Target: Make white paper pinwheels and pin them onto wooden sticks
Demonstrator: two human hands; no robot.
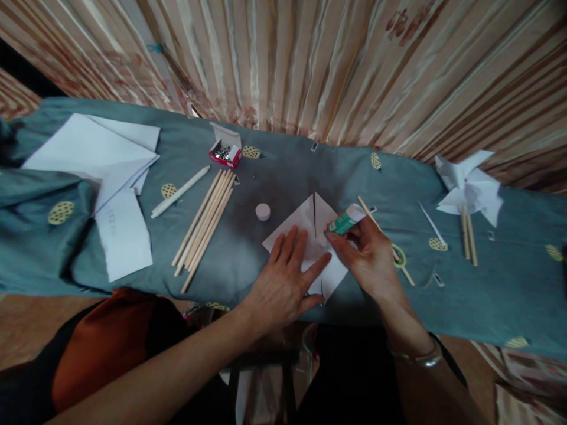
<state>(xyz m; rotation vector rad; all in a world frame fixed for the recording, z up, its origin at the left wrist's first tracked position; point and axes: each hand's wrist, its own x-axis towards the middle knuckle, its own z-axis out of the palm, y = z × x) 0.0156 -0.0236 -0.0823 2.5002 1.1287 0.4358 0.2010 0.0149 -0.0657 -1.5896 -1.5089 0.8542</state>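
My left hand (286, 277) lies flat with fingers spread on a white square of paper (305, 227) that has cuts running in from its corners. My right hand (370, 254) grips a green and white glue stick (346, 221), its tip tilted down toward the middle of the paper. The glue stick's white cap (263, 211) stands on the cloth just left of the paper. A single wooden stick (384, 238) runs under my right hand.
A blue-grey cloth (274, 177) covers the table. A bundle of several wooden sticks (205, 221), a white rolled stick (179, 192), a red box of pins (225, 152), loose white sheets (101, 159) and a finished paper pinwheel (468, 189) lie around. A striped curtain hangs behind.
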